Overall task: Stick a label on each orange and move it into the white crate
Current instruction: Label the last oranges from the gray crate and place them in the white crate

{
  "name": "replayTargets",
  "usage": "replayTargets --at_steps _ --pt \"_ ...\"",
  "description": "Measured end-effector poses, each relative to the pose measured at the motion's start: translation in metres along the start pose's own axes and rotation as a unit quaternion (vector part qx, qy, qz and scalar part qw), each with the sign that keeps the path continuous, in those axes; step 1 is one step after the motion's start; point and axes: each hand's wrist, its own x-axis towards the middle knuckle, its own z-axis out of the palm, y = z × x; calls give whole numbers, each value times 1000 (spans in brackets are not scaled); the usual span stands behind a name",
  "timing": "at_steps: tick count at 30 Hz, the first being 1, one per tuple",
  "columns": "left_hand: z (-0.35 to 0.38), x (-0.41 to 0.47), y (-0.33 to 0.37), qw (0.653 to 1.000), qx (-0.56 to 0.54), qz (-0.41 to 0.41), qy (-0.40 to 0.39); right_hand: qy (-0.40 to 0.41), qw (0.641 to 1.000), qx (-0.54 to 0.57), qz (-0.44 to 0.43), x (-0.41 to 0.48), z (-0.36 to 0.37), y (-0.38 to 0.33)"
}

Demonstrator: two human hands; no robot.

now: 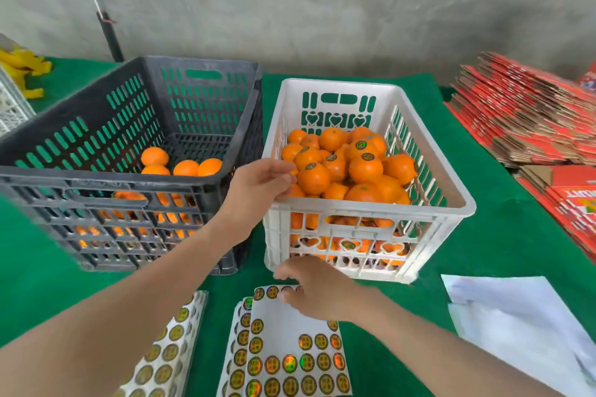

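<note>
Here, oranges (314,178) just beside the left grip (258,185).

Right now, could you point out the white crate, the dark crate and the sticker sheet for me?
white crate (371,210): head view, middle of its near rim.
dark crate (96,180): head view, on its near top rim.
sticker sheet (283,332): head view, bare white backing near its middle.

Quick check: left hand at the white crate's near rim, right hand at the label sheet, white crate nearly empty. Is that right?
Not quite. The head view shows the white crate heaped with oranges, several already labelled, not nearly empty. The rest stands: left hand at its near rim, right hand at the label sheet.
</note>
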Motion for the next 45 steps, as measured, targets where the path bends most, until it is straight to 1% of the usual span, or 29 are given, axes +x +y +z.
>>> replayTargets --at_steps 1,2,4,6,8,10,11,14,15,16,18,19,20,21,23,25,27,29,31,33,34,36,37,39,41,42,43,44,45 --pt "0 -5 0 1000 -7 7 3 -49 998 -17 40 7 16 7" --pt "0 -11 0 1000 -10 16 6 -68 996 -33 56 13 26 13" --pt "-4 -26 -4 1000 -6 25 11 -63 993 -70 72 23 41 20" --pt "-12 -44 -19 1000 6 0 14 -36 993 -80 79 29 54 25" --pt "-20 -62 -41 997 39 -63 29 0 994 -71 86 30 59 26" --pt "-26 -76 -69 982 77 -164 47 55 995 -31 79 28 60 24" --pt "-28 -82 -81 970 91 -220 44 79 994 -6 72 27 58 23" --pt "-30 -94 -103 939 68 -336 -18 123 990 50 49 18 45 20" --pt "-30 -97 -105 931 52 -361 -31 134 988 59 43 14 42 19" --pt "-29 -98 -108 924 33 -380 -26 155 986 50 34 9 39 18" --pt "-25 -98 -110 919 2 -394 3 234 972 -27 -8 2 44 15" --pt "-23 -97 -111 918 -8 -396 15 261 963 -60 -20 -1 50 11" --pt "-20 -96 -110 917 -24 -398 21 260 962 -81 -14 -3 58 5" --pt "-18 -95 -109 916 -35 -400 22 242 967 -80 8 -3 66 -2" --pt "-15 -94 -109 912 -44 -407 22 201 974 -71 72 -1 80 -7" --pt "-14 -94 -109 908 -37 -416 28 203 972 -77 89 1 86 -11" --pt "-15 -94 -111 907 -18 -418 38 205 972 -70 89 -1 88 -16" --pt "-15 -93 -111 908 9 -418 39 226 968 -92 65 -4 87 -22" --pt "-14 -91 -112 908 28 -417 25 264 961 -79 30 -7 90 -24" --pt "-12 -90 -114 909 57 -412 8 273 961 -49 7 -7 93 -23" --pt "-13 -89 -116 910 79 -408 -4 271 962 -33 9 -8 95 -23" --pt "-17 -87 -120 911 123 -391 -39 256 965 12 51 -9 94 -21" --pt "-20 -85 -123 913 152 -374 -64 260 963 30 62 -10 91 -20" --pt "-27 -84 -128 905 237 -332 -118 284 956 56 55 -9 80 -22" --pt "-29 -88 -128 879 342 -293 -157 292 953 75 38 -8 65 -30" --pt "-30 -92 -126 859 402 -268 -170 293 952 87 21 -7 57 -35" --pt "-32 -96 -126 840 458 -232 -176 301 949 97 -2 -6 48 -42" --pt "-34 -101 -117 838 484 -191 -167 320 942 101 -29 -5 38 -50" --pt "-39 -105 -106 851 485 -130 -151 351 929 101 -60 -2 25 -59"
